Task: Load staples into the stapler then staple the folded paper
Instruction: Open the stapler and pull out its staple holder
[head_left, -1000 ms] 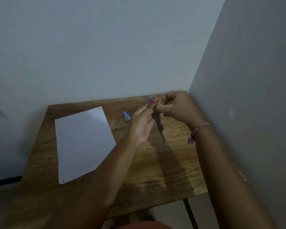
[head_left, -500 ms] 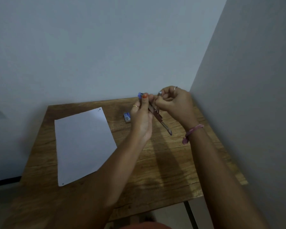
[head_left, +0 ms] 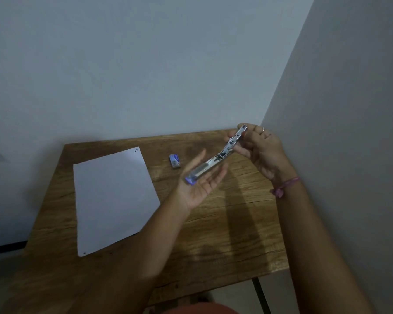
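The metal stapler point(head_left: 216, 158) is swung fully open, stretched out almost flat above the table. Its blue-tipped half lies across the upturned palm of my left hand point(head_left: 199, 181), whose fingers are straight. My right hand point(head_left: 258, 147) pinches the other, far half near the hinge with thumb and fingers. A small staple box point(head_left: 174, 160) lies on the table just left of my hands. The white paper point(head_left: 114, 200) lies flat on the table's left side; no fold is visible.
The wooden table point(head_left: 225, 234) stands in a corner, with walls behind and close on the right. Its front edge is near my body. A pink band is on my right wrist.
The stapler has swung from hanging part-open to spread out flat. My left hand has turned palm up and opened under it, and my right hand has moved right and up.
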A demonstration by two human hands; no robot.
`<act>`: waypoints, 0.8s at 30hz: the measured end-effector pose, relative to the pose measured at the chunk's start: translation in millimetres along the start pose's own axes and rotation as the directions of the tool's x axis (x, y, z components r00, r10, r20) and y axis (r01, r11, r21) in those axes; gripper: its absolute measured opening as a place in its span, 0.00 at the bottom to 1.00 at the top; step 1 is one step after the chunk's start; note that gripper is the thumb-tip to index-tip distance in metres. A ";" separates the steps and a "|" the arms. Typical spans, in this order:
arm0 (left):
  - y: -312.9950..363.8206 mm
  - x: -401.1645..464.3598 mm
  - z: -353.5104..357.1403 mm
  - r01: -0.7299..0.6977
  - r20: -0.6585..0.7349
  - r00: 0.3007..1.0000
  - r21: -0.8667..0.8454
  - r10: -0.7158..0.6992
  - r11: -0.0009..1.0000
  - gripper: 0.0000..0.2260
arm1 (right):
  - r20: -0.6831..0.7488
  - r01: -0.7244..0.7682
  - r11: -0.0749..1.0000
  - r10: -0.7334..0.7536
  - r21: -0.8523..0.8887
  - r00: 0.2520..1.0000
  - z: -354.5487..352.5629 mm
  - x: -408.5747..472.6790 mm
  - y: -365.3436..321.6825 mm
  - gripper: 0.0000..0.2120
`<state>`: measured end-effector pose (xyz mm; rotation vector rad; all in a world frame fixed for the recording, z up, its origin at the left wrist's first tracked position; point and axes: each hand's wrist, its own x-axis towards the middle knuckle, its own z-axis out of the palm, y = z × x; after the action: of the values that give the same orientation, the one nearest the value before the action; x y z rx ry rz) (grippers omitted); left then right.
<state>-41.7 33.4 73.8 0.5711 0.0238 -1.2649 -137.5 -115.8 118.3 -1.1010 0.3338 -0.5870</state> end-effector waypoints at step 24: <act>-7.8 -0.9 4.6 0.077 0.015 0.997 -0.188 -0.076 0.979 0.15 | 0.105 0.298 0.512 -0.372 -0.806 0.922 14.8 -7.9 10.2 0.06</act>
<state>-50.3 30.9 75.0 0.4048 0.1587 -1.3230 -133.2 -97.0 115.1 -2.0929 0.4875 -0.8634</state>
